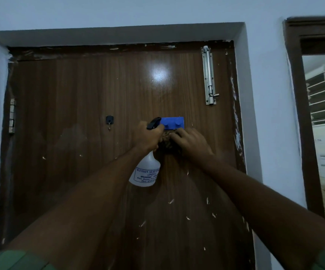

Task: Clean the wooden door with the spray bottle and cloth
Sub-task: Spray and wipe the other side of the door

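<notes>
Midway, by my reading: the tall brown wood-grain laminate door (pixel 91 90) is being worked at its centre, with most of its face not visibly treated. From the head view I see the left hand (pixel 149 135) gripping the neck of the translucent white plastic spray bottle with a black trigger head (pixel 145 173); fingers are curled round it, the body hangs below the fist, printed label towards me, nozzle up by the blue plastic two-peg hook rack (pixel 173 123) fixed to the door. The right hand (pixel 192 142) presses the dark bunched cloth (pixel 169 143) flat against the door just under that rack, fingers bent over the wad. The two hands are nearly touching. A faint duller patch left of centre, below the small black wall hook (pixel 109 121), may be spray or wiping residue; I cannot tell which. White paint flecks are scattered over the lower half and along the right edge by the steel tower bolt (pixel 208 75), so those zones look undone. The top band and the hinge side near the steel hinge (pixel 12 115) also show smears. My judgement: one central area in hand, upper panel, edges and lower half left.
</notes>
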